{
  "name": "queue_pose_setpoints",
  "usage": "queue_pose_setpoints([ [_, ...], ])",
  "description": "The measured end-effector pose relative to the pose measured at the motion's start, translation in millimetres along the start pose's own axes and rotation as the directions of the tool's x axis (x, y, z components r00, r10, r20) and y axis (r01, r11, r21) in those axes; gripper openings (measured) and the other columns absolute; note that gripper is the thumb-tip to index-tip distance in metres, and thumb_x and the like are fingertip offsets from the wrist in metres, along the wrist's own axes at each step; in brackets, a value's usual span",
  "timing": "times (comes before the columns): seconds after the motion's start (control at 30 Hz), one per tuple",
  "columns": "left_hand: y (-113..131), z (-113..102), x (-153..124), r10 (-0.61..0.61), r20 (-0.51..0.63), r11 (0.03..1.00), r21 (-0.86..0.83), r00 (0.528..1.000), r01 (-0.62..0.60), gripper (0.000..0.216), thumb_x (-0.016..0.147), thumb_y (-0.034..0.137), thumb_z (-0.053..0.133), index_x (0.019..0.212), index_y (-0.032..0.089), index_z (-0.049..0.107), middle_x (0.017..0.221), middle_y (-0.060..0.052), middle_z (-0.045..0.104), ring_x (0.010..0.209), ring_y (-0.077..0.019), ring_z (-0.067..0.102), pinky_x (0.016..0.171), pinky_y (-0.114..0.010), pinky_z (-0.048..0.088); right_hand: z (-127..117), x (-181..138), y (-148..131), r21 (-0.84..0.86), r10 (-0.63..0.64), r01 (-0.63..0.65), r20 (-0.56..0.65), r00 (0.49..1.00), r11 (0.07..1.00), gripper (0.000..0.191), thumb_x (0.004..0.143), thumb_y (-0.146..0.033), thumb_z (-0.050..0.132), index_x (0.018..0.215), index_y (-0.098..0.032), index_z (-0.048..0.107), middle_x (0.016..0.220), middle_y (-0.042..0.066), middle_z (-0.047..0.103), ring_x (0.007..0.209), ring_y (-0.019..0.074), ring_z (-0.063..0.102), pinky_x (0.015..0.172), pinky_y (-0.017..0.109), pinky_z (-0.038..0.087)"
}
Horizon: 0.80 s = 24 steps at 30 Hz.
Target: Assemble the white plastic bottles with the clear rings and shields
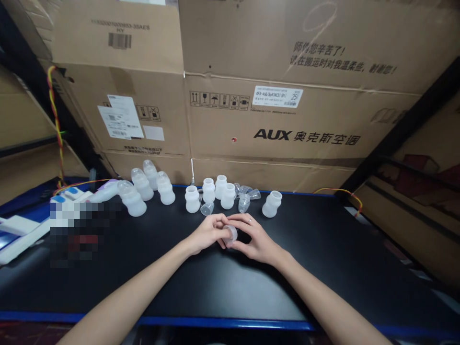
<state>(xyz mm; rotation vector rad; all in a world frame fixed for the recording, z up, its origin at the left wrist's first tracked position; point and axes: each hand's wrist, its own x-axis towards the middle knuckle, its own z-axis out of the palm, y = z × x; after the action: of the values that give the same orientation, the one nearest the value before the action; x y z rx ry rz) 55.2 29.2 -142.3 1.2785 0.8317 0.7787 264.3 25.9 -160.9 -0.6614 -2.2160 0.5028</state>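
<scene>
In front of me, just above the table, a small translucent plastic cap (233, 233) is held between both hands. My left hand (211, 233) is closed on it, its thumb at the cap's rim and other fingers partly hidden behind. From the other side my right hand (254, 239) curls its thumb and fingers around the same cap; a ring is on one finger. Beyond the hands stand several uncapped white waisted bottles, one (192, 199) left of centre and another (272, 204) apart on the right. Loose clear caps (244, 203) lie among them, one cap (207, 208) tipped nearest my left hand.
Several bottles with clear domed caps, including one bottle (166, 188), stand at the back left. Left of them lies a white power strip (25, 235). A large cardboard box (223, 124) walls off the back of the black table (215, 297); dark metal posts flank it.
</scene>
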Motion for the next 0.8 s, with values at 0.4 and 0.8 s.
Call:
queue_pose_setpoints([
  [0.4,-14,6,1,0.111,0.001,0.993,-0.027,0.994,-0.111,0.023,0.074,0.019,0.067,0.089,0.019,0.049,0.059,0.003,0.070,0.047,-0.0145,0.069,0.044,-0.018,0.054,2,4,-6,-0.074,-0.036,0.031,-0.060,0.998,0.997,0.055,0.082,-0.029,0.083,0.134,-0.028,0.065,0.127,0.010,0.062,0.114,0.0255,0.061,0.099,0.043,0.051],
  [0.8,-20,7,3,0.086,0.008,0.995,-0.049,0.996,-0.086,0.030,0.067,0.020,0.079,0.077,0.018,0.050,0.059,0.004,0.066,0.043,-0.0111,0.062,0.044,-0.019,0.051,5,5,-19,-0.084,-0.065,0.065,0.002,0.998,0.994,0.057,0.086,-0.044,0.081,0.138,-0.030,0.062,0.123,0.010,0.062,0.108,0.0250,0.064,0.092,0.042,0.054],
])
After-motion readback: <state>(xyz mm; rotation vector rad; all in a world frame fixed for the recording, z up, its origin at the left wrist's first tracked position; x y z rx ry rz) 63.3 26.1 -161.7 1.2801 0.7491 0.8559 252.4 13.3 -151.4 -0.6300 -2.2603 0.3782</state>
